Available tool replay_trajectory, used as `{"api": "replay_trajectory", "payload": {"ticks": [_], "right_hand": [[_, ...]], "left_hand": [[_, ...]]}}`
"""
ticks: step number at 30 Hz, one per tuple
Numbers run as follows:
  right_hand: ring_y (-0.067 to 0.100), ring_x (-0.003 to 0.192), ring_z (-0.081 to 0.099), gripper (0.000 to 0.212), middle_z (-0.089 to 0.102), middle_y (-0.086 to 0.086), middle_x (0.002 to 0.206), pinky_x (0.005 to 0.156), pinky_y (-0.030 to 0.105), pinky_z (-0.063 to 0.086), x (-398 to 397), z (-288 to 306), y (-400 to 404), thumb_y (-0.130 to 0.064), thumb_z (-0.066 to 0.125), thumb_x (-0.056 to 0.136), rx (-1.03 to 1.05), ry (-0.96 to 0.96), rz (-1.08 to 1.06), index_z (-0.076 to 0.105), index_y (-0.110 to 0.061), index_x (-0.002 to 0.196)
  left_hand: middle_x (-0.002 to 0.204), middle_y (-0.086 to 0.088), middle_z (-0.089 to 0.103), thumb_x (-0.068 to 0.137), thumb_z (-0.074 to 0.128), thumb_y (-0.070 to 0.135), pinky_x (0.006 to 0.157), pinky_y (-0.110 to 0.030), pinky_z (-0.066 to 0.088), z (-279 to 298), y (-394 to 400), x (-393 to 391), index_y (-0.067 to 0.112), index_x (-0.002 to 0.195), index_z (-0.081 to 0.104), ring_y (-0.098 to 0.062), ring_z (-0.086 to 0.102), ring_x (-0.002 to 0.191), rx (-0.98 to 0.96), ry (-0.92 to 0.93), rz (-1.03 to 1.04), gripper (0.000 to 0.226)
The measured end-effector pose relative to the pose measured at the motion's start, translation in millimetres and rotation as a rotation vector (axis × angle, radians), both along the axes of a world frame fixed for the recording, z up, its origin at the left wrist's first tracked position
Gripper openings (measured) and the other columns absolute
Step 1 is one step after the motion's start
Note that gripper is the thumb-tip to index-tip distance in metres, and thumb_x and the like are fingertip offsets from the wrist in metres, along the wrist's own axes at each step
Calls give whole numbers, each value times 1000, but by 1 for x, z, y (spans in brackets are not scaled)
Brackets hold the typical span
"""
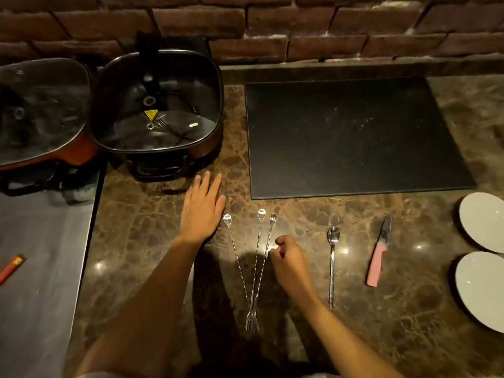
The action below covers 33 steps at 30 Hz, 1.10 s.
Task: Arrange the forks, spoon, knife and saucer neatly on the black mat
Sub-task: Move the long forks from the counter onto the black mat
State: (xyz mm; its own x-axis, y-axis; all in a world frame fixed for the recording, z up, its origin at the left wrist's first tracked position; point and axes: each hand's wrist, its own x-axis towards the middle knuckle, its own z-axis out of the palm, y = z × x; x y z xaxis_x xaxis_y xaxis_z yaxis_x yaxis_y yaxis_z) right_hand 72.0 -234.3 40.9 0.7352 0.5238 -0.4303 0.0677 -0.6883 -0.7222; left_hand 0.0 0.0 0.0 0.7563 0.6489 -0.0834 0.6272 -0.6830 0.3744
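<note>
Three long twisted-stem forks point(255, 271) lie fanned on the marble counter, tines toward me and crossing at the near end. My right hand point(289, 264) is curled with its fingertips pinching at the rightmost fork's stem. My left hand point(201, 208) lies flat and open on the counter left of the forks. A steel spoon point(332, 266) lies to the right, then a pink-handled knife point(379, 252). Two grey saucers point(482, 221) point(480, 287) sit at the right edge. The black mat point(354, 137) lies bare beyond the cutlery.
Two lidded square electric pots point(158, 105) point(41, 110) stand at the back left. A brick wall point(300, 25) runs behind. A lower grey surface point(41, 255) on the left holds a red object point(11, 268).
</note>
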Motion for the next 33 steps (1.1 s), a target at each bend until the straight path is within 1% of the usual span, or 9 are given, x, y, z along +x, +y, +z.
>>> {"api": "replay_trajectory", "payload": {"ticks": [2,5,10,15,19,24,27,29,33], "right_hand": [[29,71,57,12,62,8,77,62,50,46,-5,-8,4,-1,54,88,17,-51,10,54,-8,98],[25,68,58,13,62,3,74,58,43,45,-17,-11,9,-6,62,87,-72,-95,-2,51,-13,87],[20,69,58,20,59,-2,74,58,41,50,-19,-8,17,-20,68,84,-207,-157,9,48,-21,82],[25,71,57,19,58,3,75,56,42,49,-21,-5,23,-2,47,85,-278,-180,53,43,-20,79],[31,71,58,19,60,10,77,60,46,50,-23,-3,25,5,40,82,-261,-199,75,49,-11,83],[27,75,57,21,58,4,81,57,38,42,-26,-1,24,2,36,85,-324,-158,96,50,-14,88],[19,67,52,24,53,-1,74,50,32,34,-26,0,25,3,32,82,-344,-128,99,42,-18,78],[13,62,46,26,52,-2,69,45,30,30,-23,2,26,6,34,78,-358,-113,88,43,-18,75],[15,67,54,15,59,2,76,51,27,39,-11,9,26,3,46,83,-301,-140,102,51,-11,82]], "left_hand": [[168,-10,18,109,32,35,123,-47,14,-7,10,11,22,161,22,-31,11,155,50,30,-89,54],[167,-11,21,109,34,34,122,-49,16,-17,25,25,21,161,23,-33,15,154,106,74,-168,55],[168,-8,20,107,32,46,121,-50,20,-20,46,45,26,160,25,-30,14,154,176,122,-269,58],[170,-2,13,99,19,60,120,-54,20,-21,53,54,35,160,19,-26,5,156,145,159,-303,66],[171,2,5,97,16,66,118,-57,21,-24,58,61,40,159,11,-22,-3,156,121,184,-315,68],[171,4,3,97,16,67,117,-59,23,-26,60,63,42,159,10,-20,-5,156,107,167,-309,67],[171,3,5,98,17,65,117,-60,25,-28,59,63,41,159,12,-21,-3,156,114,157,-307,66],[170,3,6,99,17,63,117,-60,25,-29,58,66,41,159,12,-21,-3,156,116,148,-303,64],[170,0,12,100,19,61,114,-60,30,-30,58,76,38,159,16,-24,3,156,137,121,-289,63]]}}
